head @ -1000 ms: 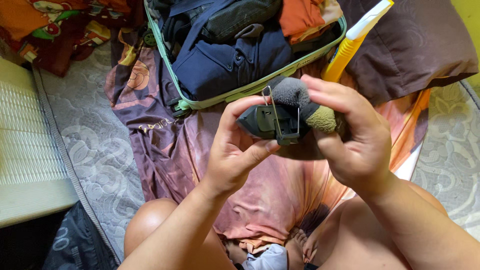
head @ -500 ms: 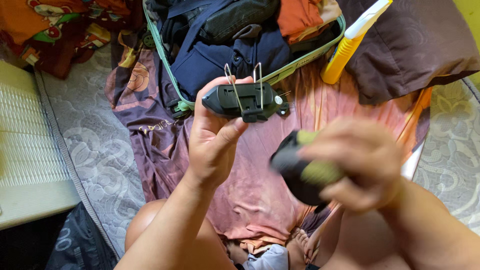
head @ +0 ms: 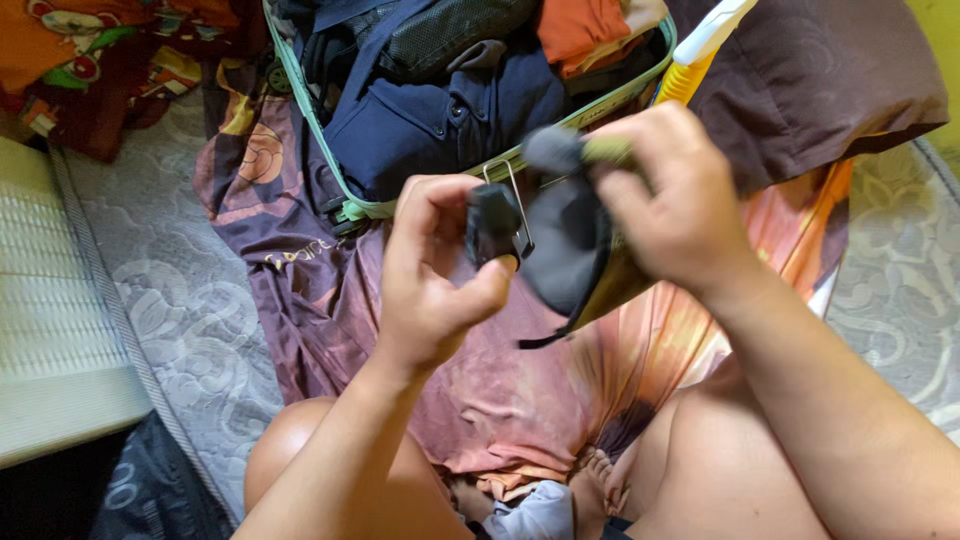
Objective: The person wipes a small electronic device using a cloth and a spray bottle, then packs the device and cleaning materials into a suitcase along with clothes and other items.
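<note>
My left hand [head: 432,272] grips a small black plastic device [head: 492,222] with a thin metal wire clip on it, held at chest height. My right hand [head: 668,195] holds a dark grey pouch or sock [head: 566,240] with an olive-green edge, its open mouth right beside the device. A thin black cord hangs from the pouch. Both are held above the patterned pink and purple cloth [head: 500,380] over my lap.
An open green-rimmed suitcase [head: 345,180] packed with dark blue and orange clothes lies ahead. A yellow bottle with a white cap [head: 700,55] leans beside a brown pillow [head: 820,80]. A woven mat [head: 50,300] lies at the left; grey patterned mattress around.
My right hand has risen from near my lap, bringing the pouch up against the device. My left hand has turned the device end-on toward the pouch.
</note>
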